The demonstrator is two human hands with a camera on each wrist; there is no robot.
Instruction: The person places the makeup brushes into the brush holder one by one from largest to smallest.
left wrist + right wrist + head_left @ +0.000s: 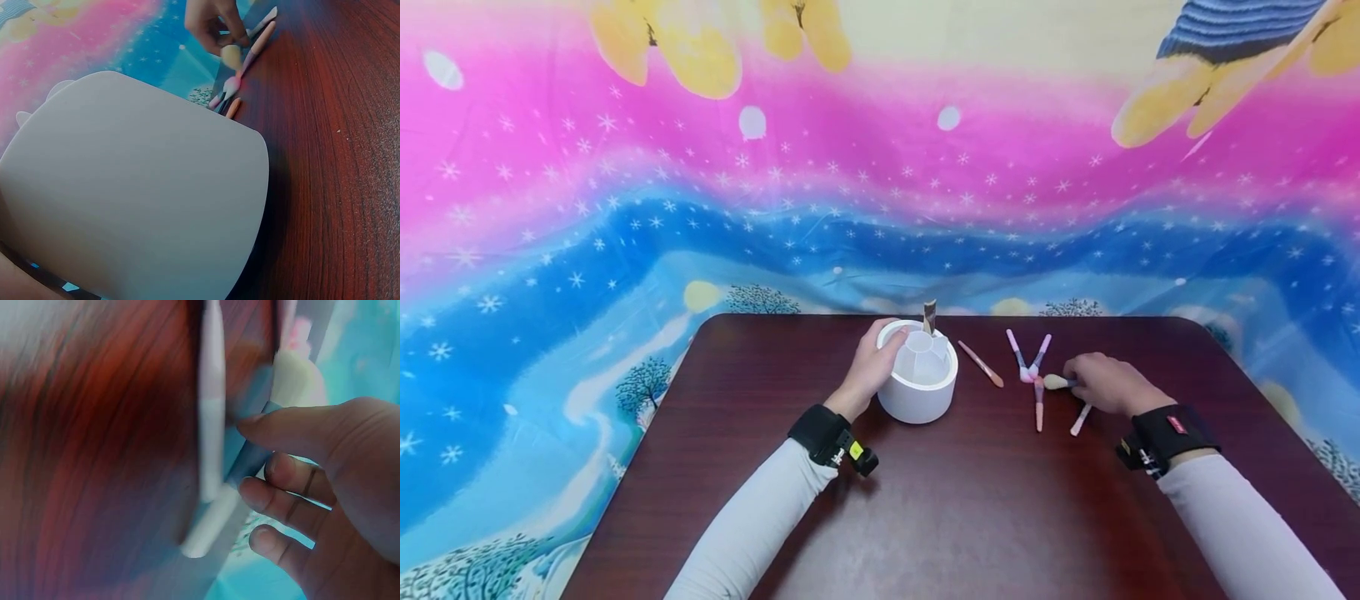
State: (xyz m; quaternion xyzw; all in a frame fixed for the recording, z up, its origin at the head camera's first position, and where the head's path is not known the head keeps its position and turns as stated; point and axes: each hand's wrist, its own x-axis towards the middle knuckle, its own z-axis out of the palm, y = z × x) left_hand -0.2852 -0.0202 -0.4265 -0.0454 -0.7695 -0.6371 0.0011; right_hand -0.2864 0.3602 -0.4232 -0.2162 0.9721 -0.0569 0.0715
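Note:
My left hand [868, 371] grips the left side of a round white holder [917, 404], its thumb over the rim. Inside are divided compartments [925, 358], and a brown-and-gold upright piece [929, 317] stands at the rear. The holder's smooth white wall [137, 187] fills most of the left wrist view. Between thumb and fingers, my right hand [1108, 383] pinches a makeup brush [252, 461] with cream bristles and a blue middle. Beneath that hand lies a pale-handled brush [1081, 419], partly hidden; its light handle [211, 412] is blurred in the right wrist view.
Pink-handled brushes [1015, 346] and a peach-handled brush [1039, 408] lie with their heads together, left of my right hand. Another brush [981, 364] lies slanted beside the holder. The dark wooden table [955, 517] ends at a colourful cloth backdrop [880, 192].

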